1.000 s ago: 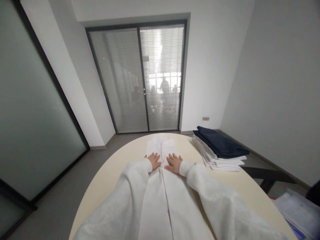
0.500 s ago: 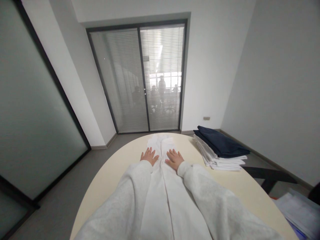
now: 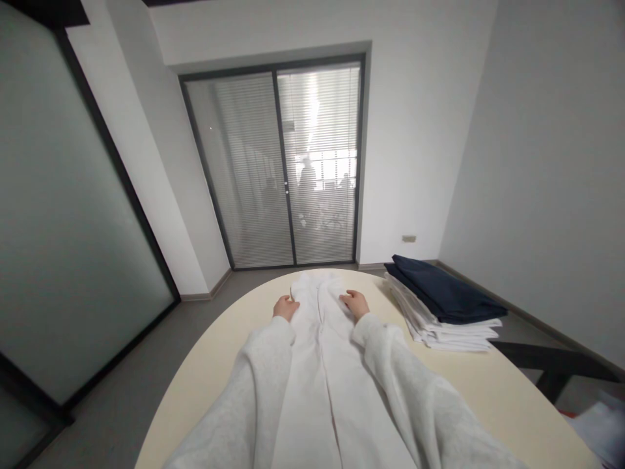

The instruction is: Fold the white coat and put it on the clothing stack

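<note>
A long white cloth garment [image 3: 317,339] lies lengthwise down the middle of a cream oval table [image 3: 215,365]. The person's left hand [image 3: 284,307] and right hand [image 3: 356,303] grip its far end — one on each edge, fingers curled into the fabric. To the right sits a stack of folded white cloths [image 3: 439,329] topped by a dark navy folded cloth [image 3: 444,296].

Just one view here, a head cam looking forward and down along the person's arms, out across the round table [image 3: 488,391] toward the glass doors [image 3: 293,169] at the far wall. Pretty wide angle, sleeves close up at the bottom.
</note>
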Tool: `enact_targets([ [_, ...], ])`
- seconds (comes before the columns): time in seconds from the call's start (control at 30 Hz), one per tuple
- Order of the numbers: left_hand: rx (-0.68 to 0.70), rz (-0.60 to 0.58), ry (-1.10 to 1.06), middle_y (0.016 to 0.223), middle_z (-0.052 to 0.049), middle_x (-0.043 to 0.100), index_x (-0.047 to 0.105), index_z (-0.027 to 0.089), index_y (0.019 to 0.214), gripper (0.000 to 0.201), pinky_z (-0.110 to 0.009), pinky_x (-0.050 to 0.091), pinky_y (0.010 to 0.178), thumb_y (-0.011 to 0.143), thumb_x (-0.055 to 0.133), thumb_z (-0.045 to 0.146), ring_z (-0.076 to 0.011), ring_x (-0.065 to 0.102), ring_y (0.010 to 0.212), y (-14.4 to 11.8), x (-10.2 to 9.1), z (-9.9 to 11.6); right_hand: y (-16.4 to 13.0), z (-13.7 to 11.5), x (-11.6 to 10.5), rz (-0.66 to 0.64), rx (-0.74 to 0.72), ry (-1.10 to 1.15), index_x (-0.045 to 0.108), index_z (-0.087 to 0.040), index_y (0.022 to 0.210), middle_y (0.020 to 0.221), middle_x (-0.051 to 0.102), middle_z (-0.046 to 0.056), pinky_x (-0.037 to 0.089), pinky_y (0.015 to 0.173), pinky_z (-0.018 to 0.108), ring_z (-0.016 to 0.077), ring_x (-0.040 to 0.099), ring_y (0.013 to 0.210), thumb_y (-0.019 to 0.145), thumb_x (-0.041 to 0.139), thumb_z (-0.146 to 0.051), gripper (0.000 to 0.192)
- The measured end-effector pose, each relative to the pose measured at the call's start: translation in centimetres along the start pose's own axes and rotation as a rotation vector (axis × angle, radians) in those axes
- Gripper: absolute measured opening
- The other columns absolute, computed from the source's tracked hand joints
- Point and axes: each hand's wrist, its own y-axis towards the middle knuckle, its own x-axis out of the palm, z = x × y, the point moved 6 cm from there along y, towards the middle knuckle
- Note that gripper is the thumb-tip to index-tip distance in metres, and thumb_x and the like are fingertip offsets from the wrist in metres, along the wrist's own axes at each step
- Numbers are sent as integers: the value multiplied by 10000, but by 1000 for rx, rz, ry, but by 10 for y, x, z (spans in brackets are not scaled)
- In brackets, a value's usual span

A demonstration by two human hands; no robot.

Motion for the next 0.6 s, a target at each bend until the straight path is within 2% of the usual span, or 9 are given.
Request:
enact_targets([
  [0.17, 30, -151, -112, 706, -38, 674, 676, 108, 858, 249, -229, 453, 605, 625, 594, 142, -180, 632, 693, -3, 1, 8, -2, -5, 5, -65, -5, 109, 643, -88, 1023, 734, 672, 60, 461, 622, 261, 179, 602, 684, 635, 558, -208, 415],
  [0.23, 68, -184, -161, 687, -18, 664, 681, 121, 817, 227, -222, 447, 597, 633, 547, 122, -164, 620, 678, -4, -2, 12, -4, -9, 7, -82, -19, 143, 633, -104, 1055, 769, 669, 53, 460, 626, 256, 166, 594, 691, 645, 527, -211, 437],
  [0.3, 116, -191, -217, 771, 0, 670, 670, 142, 886, 311, -204, 444, 629, 624, 512, 89, -141, 612, 725, -5, -8, 16, -7, -14, 6, -93, -61, 180, 615, -118, 1093, 807, 659, 49, 461, 638, 259, 159, 580, 704, 656, 492, -220, 465],
  [0.4, 170, -203, -292, 761, 10, 650, 640, 147, 932, 385, -202, 434, 600, 584, 496, 66, -123, 587, 668, -8, -17, 19, -16, -27, -3, -110, -207, 187, 616, -149, 1087, 835, 630, 37, 459, 689, 283, 151, 553, 722, 666, 457, -237, 459],
  [0.53, 243, -280, -352, 563, 32, 542, 618, 131, 730, 211, -215, 407, 525, 541, 532, 91, -116, 516, 534, -20, -24, 24, -36, -51, -18, -168, -453, 133, 653, -193, 989, 906, 605, 41, 428, 824, 318, 163, 539, 859, 689, 475, -246, 353],
  [0.6, 290, -294, -351, 579, 24, 536, 602, 131, 637, 131, -226, 425, 559, 523, 553, 89, -126, 529, 577, -28, -29, 28, -46, -56, -21, -231, -486, 173, 661, -186, 918, 901, 603, 52, 430, 820, 326, 178, 544, 889, 694, 503, -269, 287],
])
